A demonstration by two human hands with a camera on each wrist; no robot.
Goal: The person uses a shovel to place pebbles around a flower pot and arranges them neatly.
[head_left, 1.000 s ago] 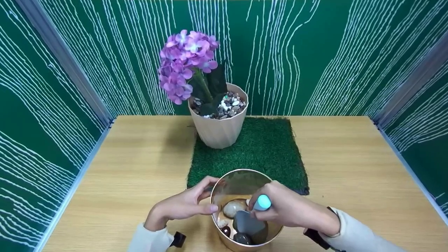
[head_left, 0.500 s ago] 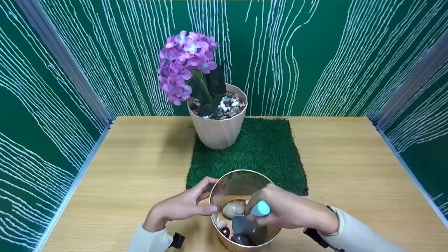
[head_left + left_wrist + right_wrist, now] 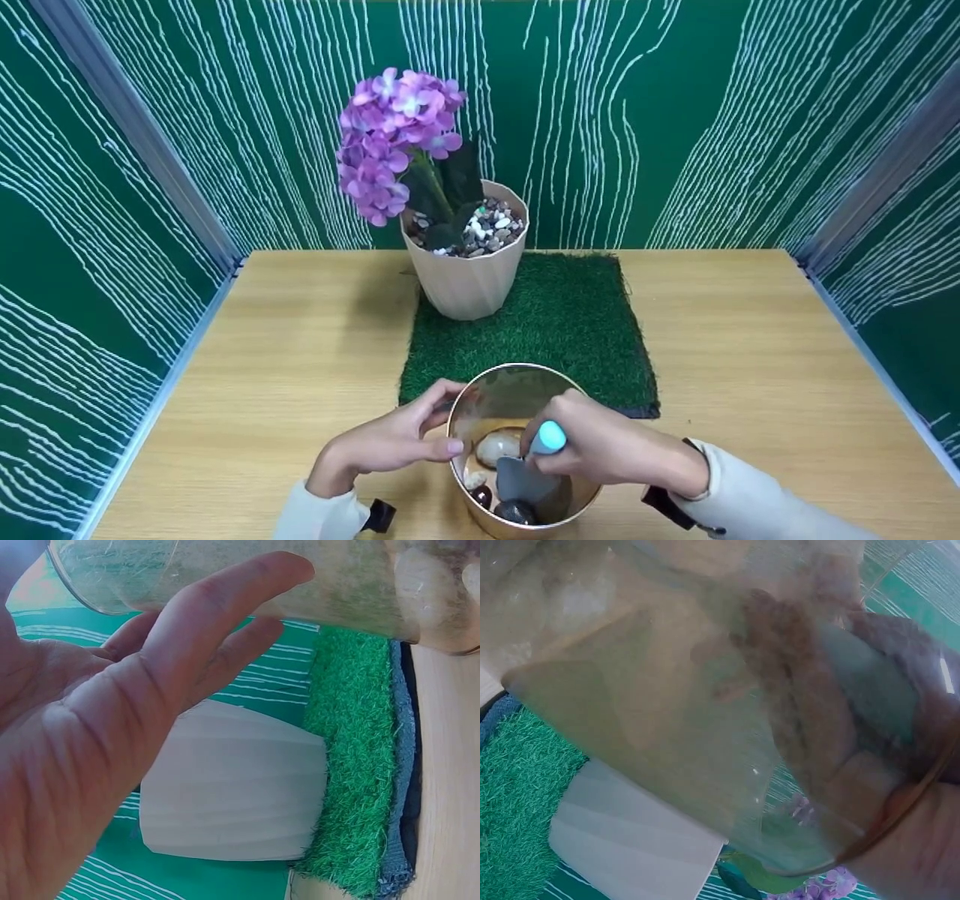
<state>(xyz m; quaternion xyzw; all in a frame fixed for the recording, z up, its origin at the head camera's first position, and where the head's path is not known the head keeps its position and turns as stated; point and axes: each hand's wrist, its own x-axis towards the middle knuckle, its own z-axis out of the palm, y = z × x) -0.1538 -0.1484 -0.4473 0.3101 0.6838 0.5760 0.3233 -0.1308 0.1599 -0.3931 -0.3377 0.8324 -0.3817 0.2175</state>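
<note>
A clear, amber-tinted glass container [image 3: 517,394] stands at the table's front, with a pale oval stone [image 3: 498,448], a dark stone [image 3: 515,511] and smaller stones at its bottom. My left hand [image 3: 401,441] holds its left side, thumb in front and fingers behind. The left wrist view shows that thumb lying along the glass wall [image 3: 352,592]. Inside the mouth, my right hand [image 3: 600,442] grips a small shovel by its light blue handle [image 3: 550,437]. The grey blade [image 3: 523,480] reaches down among the stones, partly covering them. Through the glass, the right wrist view is blurred.
Behind the container lies a green artificial grass mat [image 3: 570,322]. A pale ribbed flowerpot [image 3: 466,289] sits on its back left, filled with pebbles and bearing purple flowers [image 3: 397,135]. Green walls with white lines enclose the wooden table [image 3: 750,360].
My right hand has shifted slightly left inside the container, and the shovel's handle with it. The blade now lies closer to the pale stone. My left hand stays nearly in place.
</note>
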